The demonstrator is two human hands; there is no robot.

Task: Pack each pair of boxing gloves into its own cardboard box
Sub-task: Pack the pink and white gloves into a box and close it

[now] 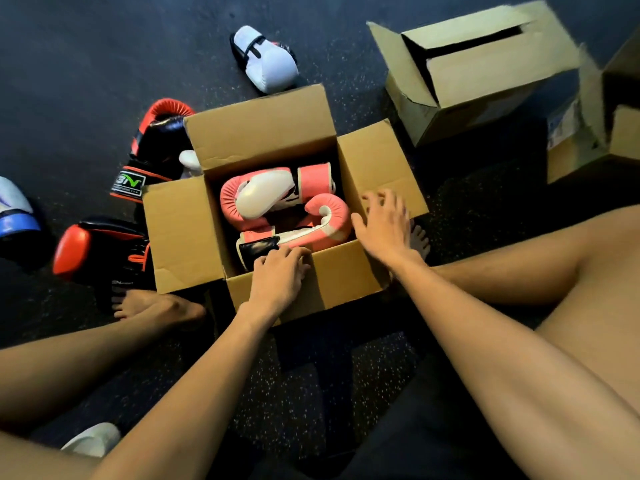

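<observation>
Closest in, the left hand (pixel 277 280) sits on the near flap of the open brown cardboard box (pixel 263 133), its fingers (pixel 294 255) curled over the flap's top edge and gripping it, right beside a black glove cuff. Just to its right, the right hand (pixel 382 223) hovers over the box's right-hand rim, fingers spread wide, holding nothing. Down inside the box lies the pair of pink and white padded boxing gloves (pixel 258 197), side by side, filling the bottom. Left of the box, on the dark speckled floor (pixel 69 64), two black and orange boxing gloves (pixel 157 143) lie against its wall, with a blue and white glove (pixel 15 213) at the frame's edge. Beyond the box rests a white boxing glove (pixel 268 62), and far right stands a second brown cardboard box (pixel 485 81), flaps open.
</observation>
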